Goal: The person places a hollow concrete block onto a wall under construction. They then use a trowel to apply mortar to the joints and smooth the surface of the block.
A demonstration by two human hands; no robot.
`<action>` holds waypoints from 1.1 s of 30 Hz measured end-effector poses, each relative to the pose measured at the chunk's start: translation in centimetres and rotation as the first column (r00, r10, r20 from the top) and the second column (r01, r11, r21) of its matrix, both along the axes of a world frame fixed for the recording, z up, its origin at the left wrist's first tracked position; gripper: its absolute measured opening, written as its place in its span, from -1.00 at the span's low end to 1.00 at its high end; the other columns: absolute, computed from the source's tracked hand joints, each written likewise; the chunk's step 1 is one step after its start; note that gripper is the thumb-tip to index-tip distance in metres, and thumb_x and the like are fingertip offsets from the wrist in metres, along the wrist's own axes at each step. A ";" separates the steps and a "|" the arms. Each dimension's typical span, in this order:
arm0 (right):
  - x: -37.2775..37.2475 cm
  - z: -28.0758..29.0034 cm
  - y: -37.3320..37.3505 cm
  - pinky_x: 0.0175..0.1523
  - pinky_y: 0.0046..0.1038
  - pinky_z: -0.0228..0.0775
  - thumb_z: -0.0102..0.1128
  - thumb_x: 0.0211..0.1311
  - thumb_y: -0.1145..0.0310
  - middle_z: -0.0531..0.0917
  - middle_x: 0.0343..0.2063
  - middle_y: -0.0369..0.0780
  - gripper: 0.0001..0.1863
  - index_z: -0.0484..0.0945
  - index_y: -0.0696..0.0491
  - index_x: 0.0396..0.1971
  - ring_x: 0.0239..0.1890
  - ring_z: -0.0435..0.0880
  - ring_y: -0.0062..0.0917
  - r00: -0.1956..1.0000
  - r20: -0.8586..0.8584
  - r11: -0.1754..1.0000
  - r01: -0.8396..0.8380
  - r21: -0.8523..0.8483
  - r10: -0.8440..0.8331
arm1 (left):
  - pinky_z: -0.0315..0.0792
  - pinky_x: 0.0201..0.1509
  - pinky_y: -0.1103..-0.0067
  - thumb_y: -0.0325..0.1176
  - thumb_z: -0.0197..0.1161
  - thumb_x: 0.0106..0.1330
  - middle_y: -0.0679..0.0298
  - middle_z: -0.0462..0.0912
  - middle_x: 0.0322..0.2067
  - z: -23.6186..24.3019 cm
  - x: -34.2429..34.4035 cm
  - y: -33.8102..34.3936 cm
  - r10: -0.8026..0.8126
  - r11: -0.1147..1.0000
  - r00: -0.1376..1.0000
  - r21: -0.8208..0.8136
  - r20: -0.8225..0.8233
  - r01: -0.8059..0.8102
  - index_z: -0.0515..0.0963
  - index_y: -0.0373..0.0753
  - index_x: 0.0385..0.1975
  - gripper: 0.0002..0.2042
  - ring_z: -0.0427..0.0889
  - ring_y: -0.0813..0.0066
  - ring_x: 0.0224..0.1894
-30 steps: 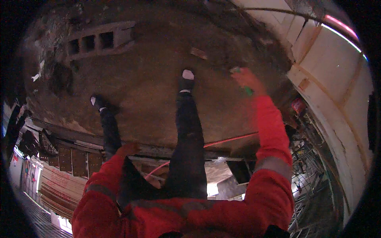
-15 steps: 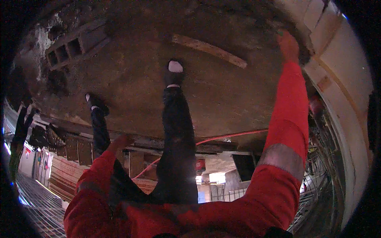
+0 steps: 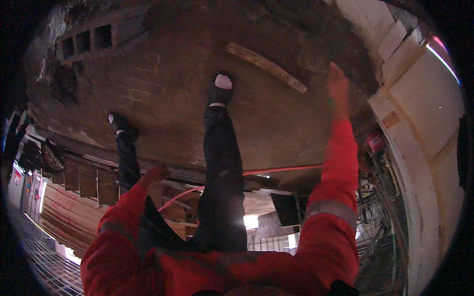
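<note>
My right hand [image 3: 338, 88] reaches out over the brown floor, to the right of a wooden plank [image 3: 266, 66] and apart from it. Motion blurs the hand, but its fingers look stretched out, with no held object visible. A tiny green spot shows by its wrist. Low at the left, my left hand [image 3: 155, 174] hangs beside my left leg, dark and smeared; its fingers cannot be made out. Both arms wear red sleeves with grey bands. My feet stand apart on the floor in dark shoes with pale toes, the right one just left of the plank.
A hollow concrete block [image 3: 91, 42] lies at the far left. A red hose [image 3: 286, 169] runs across behind my legs. Pale wall panels [image 3: 419, 113] rise on the right, with a red object [image 3: 375, 141] at their foot. Stacked boards [image 3: 74, 212] and metal mesh are at the lower left.
My right hand has swung back toward me and a little left, away from the wall's foot. The view has turned slightly, showing more wall. My left hand stays by the leg.
</note>
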State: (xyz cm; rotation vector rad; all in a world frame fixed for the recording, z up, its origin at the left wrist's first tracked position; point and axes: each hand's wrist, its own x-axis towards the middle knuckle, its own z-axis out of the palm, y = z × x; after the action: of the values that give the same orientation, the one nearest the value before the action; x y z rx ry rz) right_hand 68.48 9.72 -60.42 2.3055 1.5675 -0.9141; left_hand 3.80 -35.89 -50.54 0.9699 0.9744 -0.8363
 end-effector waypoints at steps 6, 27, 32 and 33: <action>-0.5 -4.8 -1.7 -0.35 -0.27 0.39 -0.04 0.20 -0.06 0.57 -0.47 -0.05 -0.48 0.51 0.15 -0.17 -0.52 0.55 -0.38 0.973 0.006 0.965 -0.230 0.128 0.231 | 0.43 -0.19 0.24 0.00 0.08 0.19 -0.03 0.53 -0.25 -0.5 -0.1 -2.0 0.183 0.974 0.979 0.117 0.089 -0.192 0.51 -0.23 -0.21 -0.60 0.54 -0.03 -0.25; -59.1 7.9 -17.5 -0.50 -0.46 0.29 0.08 0.15 0.12 0.49 -0.62 -0.29 -0.71 0.47 0.06 -0.33 -0.62 0.45 -0.58 0.771 -0.463 0.873 0.240 -0.425 -0.437 | 0.41 -0.13 0.24 -0.06 0.08 0.11 0.01 0.59 -0.30 2.7 -10.7 -0.1 0.527 0.832 0.829 0.086 0.186 -0.548 0.58 -0.28 -0.34 -0.62 0.57 0.05 -0.25; -82.3 -1.9 -18.7 -0.51 -0.47 0.27 0.14 0.13 0.21 0.48 -0.60 -0.27 -0.78 0.47 0.06 -0.41 -0.62 0.44 -0.59 0.782 -0.560 0.881 -0.438 -0.180 0.274 | 0.45 -0.24 0.22 -0.17 0.12 0.08 0.01 0.61 -0.38 7.2 -18.9 6.1 0.502 0.751 0.798 0.288 0.334 -0.594 0.59 -0.25 -0.37 -0.71 0.58 0.01 -0.30; -86.7 -5.1 -16.8 -0.48 -0.39 0.28 0.12 0.13 0.21 0.50 -0.60 -0.21 -0.76 0.47 0.10 -0.43 -0.61 0.48 -0.49 0.781 -0.541 0.852 -0.481 -0.206 0.310 | 0.43 -0.20 0.19 -0.17 0.11 0.10 0.02 0.60 -0.34 7.9 -20.7 7.5 0.486 0.743 0.758 0.251 0.434 -0.620 0.57 -0.25 -0.31 -0.70 0.57 0.01 -0.28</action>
State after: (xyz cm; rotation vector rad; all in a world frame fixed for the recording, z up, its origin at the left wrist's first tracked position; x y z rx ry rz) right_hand -18.22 -7.10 -65.49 1.4757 1.8106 -1.5796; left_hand -16.92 -28.41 -42.66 1.0218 1.0614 0.0550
